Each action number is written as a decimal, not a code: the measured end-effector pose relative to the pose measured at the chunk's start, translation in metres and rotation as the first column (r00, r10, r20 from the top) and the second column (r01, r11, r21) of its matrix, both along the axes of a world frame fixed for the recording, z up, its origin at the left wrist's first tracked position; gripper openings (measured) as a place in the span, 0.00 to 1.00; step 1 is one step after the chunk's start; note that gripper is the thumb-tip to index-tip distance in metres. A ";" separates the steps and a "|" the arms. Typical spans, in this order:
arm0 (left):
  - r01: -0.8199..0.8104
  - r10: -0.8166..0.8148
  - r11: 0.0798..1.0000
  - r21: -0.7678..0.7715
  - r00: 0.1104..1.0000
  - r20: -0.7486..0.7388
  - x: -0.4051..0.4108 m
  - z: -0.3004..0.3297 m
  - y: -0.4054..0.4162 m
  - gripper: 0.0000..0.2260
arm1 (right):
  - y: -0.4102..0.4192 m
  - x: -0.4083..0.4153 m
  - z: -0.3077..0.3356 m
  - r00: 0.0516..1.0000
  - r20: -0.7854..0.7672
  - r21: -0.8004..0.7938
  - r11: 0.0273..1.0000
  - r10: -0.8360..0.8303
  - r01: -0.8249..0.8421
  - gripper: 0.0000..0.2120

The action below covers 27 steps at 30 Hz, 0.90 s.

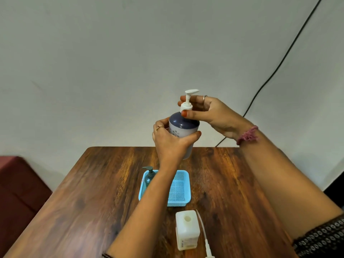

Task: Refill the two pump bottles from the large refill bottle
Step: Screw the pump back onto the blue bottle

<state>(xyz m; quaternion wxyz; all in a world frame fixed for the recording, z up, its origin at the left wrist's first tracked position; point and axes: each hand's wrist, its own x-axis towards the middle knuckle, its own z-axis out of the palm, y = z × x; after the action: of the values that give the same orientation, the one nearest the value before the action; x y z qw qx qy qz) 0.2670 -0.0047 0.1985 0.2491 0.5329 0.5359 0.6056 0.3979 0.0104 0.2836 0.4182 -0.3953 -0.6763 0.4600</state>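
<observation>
I hold a white pump bottle with a dark blue shoulder [183, 127] up in the air above the table. My left hand [169, 142] grips its body from the left. My right hand [206, 112] pinches the white pump collar [186, 106] at the neck, with the nozzle pointing right. A second pump bottle, teal with a dark pump [149, 176], stands in the left part of a light blue mesh basket [179, 190]. The large square white refill bottle [187, 229] stands open near the table's front edge, its mouth uncovered. A white pump with a long tube [203, 233] lies just right of it.
The wooden table [83, 202] reaches back to a pale wall. A dark red seat [18, 183] stands at the left. A black cable [279, 66] runs down the wall at the right.
</observation>
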 end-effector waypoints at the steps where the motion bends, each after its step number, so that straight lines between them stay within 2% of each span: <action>1: 0.001 -0.001 1.000 -0.003 1.000 0.004 0.000 0.000 0.000 0.38 | 0.000 0.001 -0.002 0.999 -0.039 -0.001 0.999 0.033 -0.033 0.21; 2: 0.002 -0.002 1.000 -0.006 1.000 0.013 0.000 0.000 0.000 0.38 | 0.000 0.000 -0.005 0.996 -0.079 0.003 0.999 0.033 -0.032 0.20; 4: 0.003 -0.002 1.000 -0.010 0.999 0.032 0.000 -0.001 -0.001 0.38 | 0.000 -0.007 -0.012 0.989 -0.128 0.022 0.997 -0.076 0.079 0.19; 6: -0.001 0.001 1.000 -0.011 1.000 0.021 0.000 -0.002 -0.002 0.37 | 0.001 -0.013 -0.016 0.980 -0.105 0.027 0.985 -0.167 0.171 0.21; 9: 0.003 -0.002 1.000 -0.020 1.000 0.030 0.000 -0.003 -0.004 0.37 | 0.003 -0.010 -0.017 0.994 -0.079 -0.023 0.997 -0.081 0.079 0.30; 12: -0.005 0.006 1.000 -0.014 0.999 0.034 -0.001 -0.003 -0.004 0.37 | -0.001 -0.003 -0.014 0.983 -0.180 -0.028 0.999 0.037 -0.043 0.21; 15: -0.007 0.008 1.000 -0.014 0.999 0.046 0.000 -0.003 -0.005 0.37 | -0.002 -0.008 -0.016 0.973 -0.228 0.003 1.000 -0.018 0.019 0.16; 18: -0.012 0.013 1.000 -0.016 0.999 0.038 0.000 -0.004 -0.004 0.37 | 0.000 -0.017 -0.019 0.970 -0.196 0.001 0.989 -0.146 0.150 0.24; 20: -0.005 0.006 1.000 -0.024 0.999 0.046 0.000 -0.006 -0.003 0.37 | -0.001 -0.016 -0.018 0.982 -0.169 -0.028 0.996 -0.087 0.083 0.29; 22: -0.003 0.004 1.000 -0.025 0.999 0.051 0.000 -0.006 -0.004 0.37 | -0.002 -0.010 -0.017 0.981 -0.192 -0.042 0.999 0.001 -0.009 0.22; 24: -0.010 0.011 1.000 -0.018 0.999 0.048 0.000 -0.005 -0.005 0.37 | -0.004 -0.007 -0.015 0.976 -0.216 -0.021 0.999 0.029 -0.035 0.17; 27: -0.010 0.011 1.000 -0.009 0.999 0.034 0.001 -0.004 -0.005 0.36 | -0.003 -0.016 -0.018 0.969 -0.216 -0.004 0.993 -0.119 0.121 0.16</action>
<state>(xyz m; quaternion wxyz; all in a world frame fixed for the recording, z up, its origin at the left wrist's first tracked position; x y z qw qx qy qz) 0.2683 -0.0100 0.1940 0.2576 0.5184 0.5371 0.6135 0.3821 0.0077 0.2659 0.5179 -0.3813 -0.6039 0.4708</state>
